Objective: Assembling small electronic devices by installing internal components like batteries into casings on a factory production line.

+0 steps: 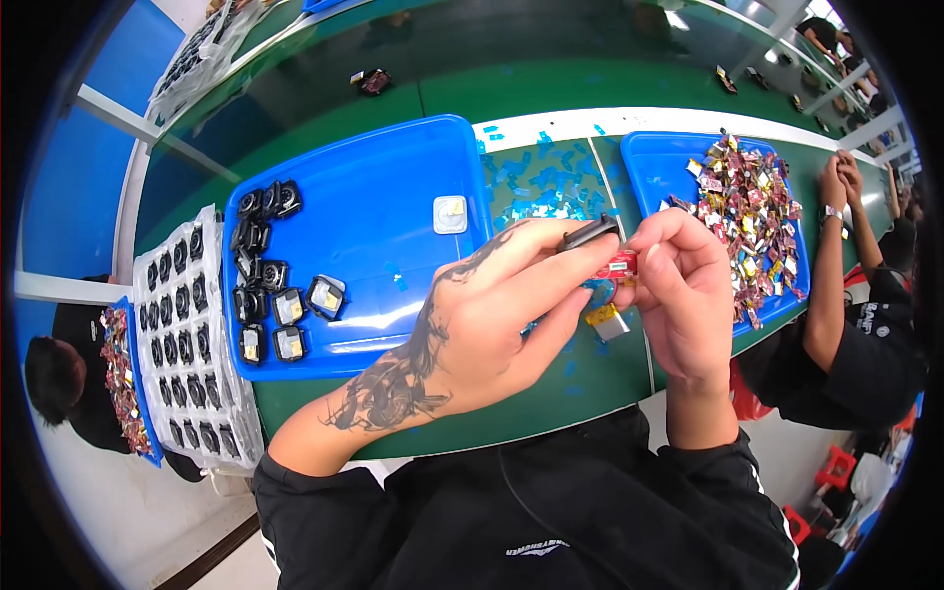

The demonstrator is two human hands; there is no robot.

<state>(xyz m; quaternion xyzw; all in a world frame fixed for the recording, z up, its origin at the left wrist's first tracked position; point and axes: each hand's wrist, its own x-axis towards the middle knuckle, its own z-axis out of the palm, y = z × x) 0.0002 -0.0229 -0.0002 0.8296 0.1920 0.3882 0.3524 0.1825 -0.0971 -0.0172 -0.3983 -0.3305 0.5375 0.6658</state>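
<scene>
My left hand is closed around a black watch case, held edge-up between the fingers above the table. A small red circuit board sticks out beside the case, and the thumb and forefinger of my right hand pinch at it. Below the board hangs a silver battery with yellow tape, next to a bit of blue film. My fingers hide part of the case and how the board joins it.
In the blue tray at left lie several black watch cases and a pale square piece. Another blue tray holds heaped circuit boards. Blue film scraps lie between. A white moulded tray stands far left; a co-worker's hands are at right.
</scene>
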